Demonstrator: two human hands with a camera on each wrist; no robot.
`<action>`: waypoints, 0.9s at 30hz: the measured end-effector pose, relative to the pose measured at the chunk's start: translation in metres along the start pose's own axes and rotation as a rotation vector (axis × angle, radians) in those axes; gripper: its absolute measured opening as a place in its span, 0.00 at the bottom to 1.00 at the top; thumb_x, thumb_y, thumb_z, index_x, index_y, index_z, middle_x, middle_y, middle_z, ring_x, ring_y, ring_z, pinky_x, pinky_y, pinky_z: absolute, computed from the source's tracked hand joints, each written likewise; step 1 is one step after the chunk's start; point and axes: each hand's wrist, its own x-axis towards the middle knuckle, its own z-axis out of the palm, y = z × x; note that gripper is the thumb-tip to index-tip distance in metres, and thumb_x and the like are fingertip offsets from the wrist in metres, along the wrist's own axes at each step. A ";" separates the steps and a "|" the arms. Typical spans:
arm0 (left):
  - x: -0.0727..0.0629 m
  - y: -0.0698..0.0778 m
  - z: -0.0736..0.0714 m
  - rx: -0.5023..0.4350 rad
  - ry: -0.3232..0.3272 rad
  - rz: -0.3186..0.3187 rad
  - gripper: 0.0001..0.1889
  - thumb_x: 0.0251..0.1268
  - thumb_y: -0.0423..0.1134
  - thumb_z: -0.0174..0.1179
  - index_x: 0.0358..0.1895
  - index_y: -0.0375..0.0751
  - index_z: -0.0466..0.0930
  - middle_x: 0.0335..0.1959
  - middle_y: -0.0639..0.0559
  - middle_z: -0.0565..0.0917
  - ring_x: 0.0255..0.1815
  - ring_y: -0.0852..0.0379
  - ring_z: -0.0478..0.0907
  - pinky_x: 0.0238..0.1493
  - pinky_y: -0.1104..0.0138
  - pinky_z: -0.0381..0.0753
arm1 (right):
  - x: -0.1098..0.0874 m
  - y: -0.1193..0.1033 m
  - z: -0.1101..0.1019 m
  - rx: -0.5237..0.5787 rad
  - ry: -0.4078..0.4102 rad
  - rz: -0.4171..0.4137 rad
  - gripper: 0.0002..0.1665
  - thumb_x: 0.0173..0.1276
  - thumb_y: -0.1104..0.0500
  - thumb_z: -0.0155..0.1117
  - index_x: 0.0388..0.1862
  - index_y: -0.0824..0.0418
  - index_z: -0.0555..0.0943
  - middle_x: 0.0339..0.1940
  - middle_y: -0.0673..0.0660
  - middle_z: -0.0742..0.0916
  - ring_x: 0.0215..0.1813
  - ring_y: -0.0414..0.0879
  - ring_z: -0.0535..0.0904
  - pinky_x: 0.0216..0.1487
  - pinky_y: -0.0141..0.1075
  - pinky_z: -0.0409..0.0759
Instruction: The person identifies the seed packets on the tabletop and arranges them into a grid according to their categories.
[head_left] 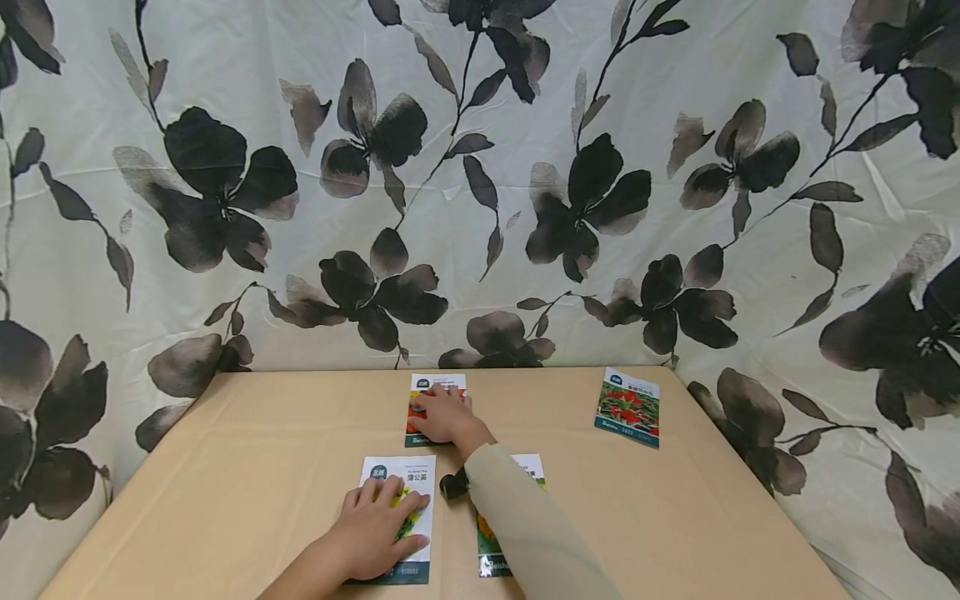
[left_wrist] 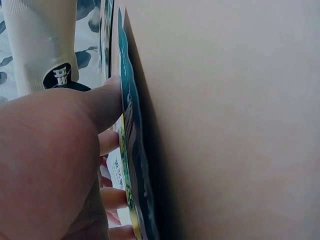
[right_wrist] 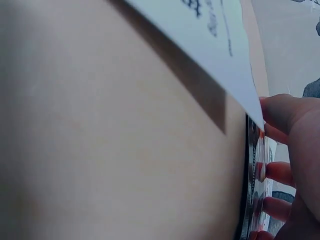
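My left hand lies on a seed packet at the front left, fingers spread over its yellow flower picture. In the left wrist view the thumb and fingertips press on the packet's face, and its teal bottom edge stands slightly off the table. My right hand reaches farther out and rests on a second seed packet with a red picture. Its fingertips touch that packet's glossy face in the right wrist view. The right sleeve crosses over a third seed packet, hiding much of it.
Another seed packet with red flowers lies slightly turned at the back right of the table. A floral curtain hangs behind the table's far edge. A small black device sits at the right wrist.
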 end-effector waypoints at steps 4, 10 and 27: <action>0.001 0.000 0.000 -0.006 -0.004 0.001 0.32 0.65 0.69 0.59 0.69 0.62 0.75 0.68 0.42 0.71 0.67 0.35 0.64 0.62 0.32 0.63 | 0.000 -0.002 -0.001 0.000 -0.002 0.005 0.27 0.76 0.34 0.57 0.71 0.33 0.76 0.76 0.51 0.72 0.77 0.57 0.63 0.77 0.63 0.57; 0.000 -0.001 0.001 -0.001 0.006 0.008 0.32 0.65 0.68 0.59 0.69 0.61 0.75 0.67 0.42 0.71 0.66 0.35 0.64 0.62 0.32 0.63 | 0.003 -0.003 0.001 -0.009 -0.003 0.005 0.27 0.76 0.33 0.56 0.72 0.32 0.75 0.76 0.51 0.72 0.77 0.57 0.62 0.76 0.63 0.57; -0.005 0.008 0.003 0.006 0.013 -0.002 0.31 0.65 0.68 0.60 0.68 0.61 0.75 0.65 0.43 0.71 0.66 0.35 0.65 0.61 0.31 0.64 | 0.003 -0.007 0.011 0.010 0.038 -0.009 0.28 0.74 0.33 0.57 0.71 0.31 0.75 0.75 0.50 0.73 0.76 0.57 0.64 0.75 0.64 0.59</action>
